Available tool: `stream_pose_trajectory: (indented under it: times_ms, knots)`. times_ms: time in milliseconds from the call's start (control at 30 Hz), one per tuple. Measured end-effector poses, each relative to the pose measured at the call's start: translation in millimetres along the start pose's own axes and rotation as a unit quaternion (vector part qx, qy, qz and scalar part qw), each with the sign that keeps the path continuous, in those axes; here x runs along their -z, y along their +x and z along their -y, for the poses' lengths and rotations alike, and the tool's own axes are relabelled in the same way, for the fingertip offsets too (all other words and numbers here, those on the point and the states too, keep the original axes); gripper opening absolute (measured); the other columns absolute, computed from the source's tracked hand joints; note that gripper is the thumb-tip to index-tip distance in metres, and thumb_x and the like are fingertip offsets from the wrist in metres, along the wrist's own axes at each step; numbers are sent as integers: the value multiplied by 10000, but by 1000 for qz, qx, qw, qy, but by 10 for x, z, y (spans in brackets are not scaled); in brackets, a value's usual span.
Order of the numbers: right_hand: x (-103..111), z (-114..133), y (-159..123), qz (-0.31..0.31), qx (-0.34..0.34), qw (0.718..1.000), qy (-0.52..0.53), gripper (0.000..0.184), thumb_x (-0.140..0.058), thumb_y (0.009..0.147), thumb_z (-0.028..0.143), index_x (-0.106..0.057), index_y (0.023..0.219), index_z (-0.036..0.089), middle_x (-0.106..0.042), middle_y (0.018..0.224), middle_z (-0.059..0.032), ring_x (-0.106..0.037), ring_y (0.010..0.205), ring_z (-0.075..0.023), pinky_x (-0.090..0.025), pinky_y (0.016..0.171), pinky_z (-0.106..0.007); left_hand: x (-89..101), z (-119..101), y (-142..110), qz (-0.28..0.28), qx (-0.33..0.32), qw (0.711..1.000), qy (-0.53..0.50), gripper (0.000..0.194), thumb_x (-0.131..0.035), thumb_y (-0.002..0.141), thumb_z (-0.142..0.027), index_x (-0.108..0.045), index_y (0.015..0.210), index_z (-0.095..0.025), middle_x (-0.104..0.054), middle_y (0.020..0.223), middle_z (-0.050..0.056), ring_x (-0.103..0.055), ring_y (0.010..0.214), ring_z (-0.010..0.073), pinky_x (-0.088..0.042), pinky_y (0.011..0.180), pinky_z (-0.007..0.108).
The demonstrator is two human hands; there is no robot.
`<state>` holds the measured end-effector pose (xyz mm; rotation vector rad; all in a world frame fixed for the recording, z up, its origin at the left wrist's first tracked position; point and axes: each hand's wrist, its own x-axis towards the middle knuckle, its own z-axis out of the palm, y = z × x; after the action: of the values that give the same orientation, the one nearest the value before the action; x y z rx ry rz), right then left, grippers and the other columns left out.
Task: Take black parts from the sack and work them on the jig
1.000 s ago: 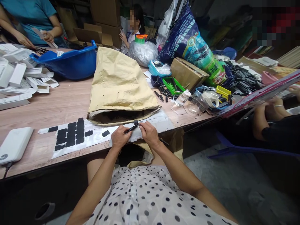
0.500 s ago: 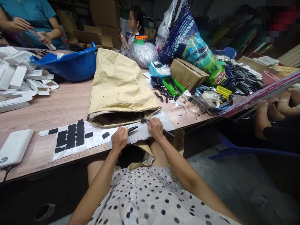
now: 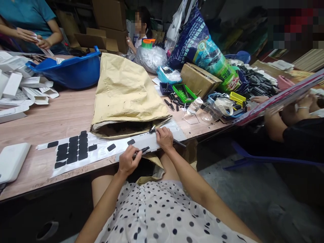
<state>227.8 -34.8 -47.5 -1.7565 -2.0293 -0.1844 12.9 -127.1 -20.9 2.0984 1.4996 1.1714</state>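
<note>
My left hand (image 3: 128,158), at the table's front edge, is closed round a slim black pen-shaped piece (image 3: 143,150) whose narrow tip points right. My right hand (image 3: 165,137) grips a black rod (image 3: 179,143) that sticks out behind it. At its other side shows a small black-and-shiny head (image 3: 152,129); whether the two are one piece I cannot tell. Beneath both hands lies a grey-white board (image 3: 174,131). Left of them a white backing sheet (image 3: 98,155) carries several black rounded patches (image 3: 73,148). A yellowish paper sack (image 3: 126,91) lies just beyond, its dark mouth towards me.
A white power bank (image 3: 14,162) lies at left, near white boxes (image 3: 12,84) and a blue basin (image 3: 68,72). To the right stand a green tray (image 3: 184,93), a clear bottle (image 3: 194,106) and a carton (image 3: 198,79). Co-workers sit at the back and right.
My hands have moved apart, the left one down towards me with the black piece. The small head has moved left in the picture. One more black patch shows on the sheet near my left hand.
</note>
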Motion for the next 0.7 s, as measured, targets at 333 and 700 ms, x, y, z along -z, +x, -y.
stream_pose_trajectory:
  times_ms: [333, 700]
  knots:
    - [-13, 23, -1, -1, -5, 1000, -5, 252, -508, 955, 258, -704, 1112, 239, -608, 964, -85, -473, 896, -242, -358, 789, -328, -243, 112, -632, 222, 24, 974, 39, 164, -558, 889, -300, -712, 842, -270, -716, 717, 5, -659, 563, 181, -439, 484, 271]
    - [27, 58, 12, 4, -8, 1000, -3, 240, -516, 948, 249, -709, 1090, 235, -608, 947, -82, -480, 896, -237, -360, 783, -325, -77, 206, 774, -4, 46, 991, 127, 205, -556, 880, -245, -732, 984, -237, -704, 977, 93, -642, 935, 265, -513, 852, 387]
